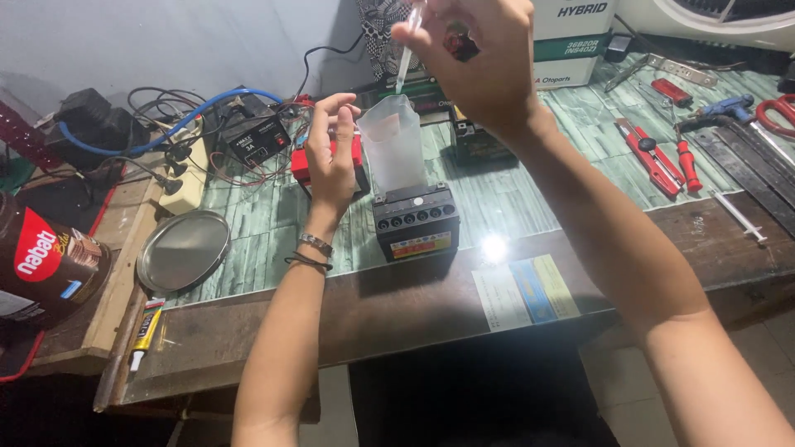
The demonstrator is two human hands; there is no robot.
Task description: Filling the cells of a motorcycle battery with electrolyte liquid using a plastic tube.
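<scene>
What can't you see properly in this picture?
- Head view: the top of the syringe is hidden inside the right hand, and blurred.
- The level inside the cloudy plastic container on the black battery cannot be read.
- The left hand covers part of the red box.

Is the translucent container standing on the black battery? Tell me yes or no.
Yes: the translucent container sits upright on top of the black battery.

Red-yellow label [421, 246] on battery front — white-green boxes [571, 41] stacked behind.
</scene>
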